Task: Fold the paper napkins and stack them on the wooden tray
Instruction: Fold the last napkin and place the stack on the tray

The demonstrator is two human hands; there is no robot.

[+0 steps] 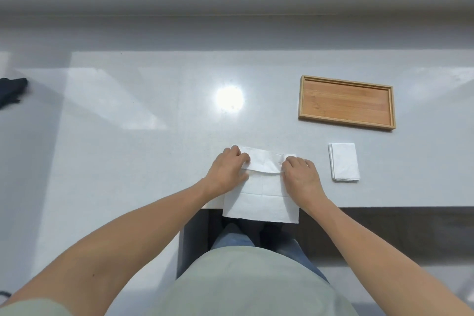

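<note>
Both hands, left hand (227, 168) and right hand (300, 174), pinch the far flap of the napkin (261, 202) between them, mid-fold; next, probably, creasing it flat, the tray (346, 79) empty beyond the right hand.

A single head-worn wide-angle camera looked steeply down and forward from above the person's torso, close over the near edge of the white table (128, 136), its far edge and the wall bowed by distortion.
</note>
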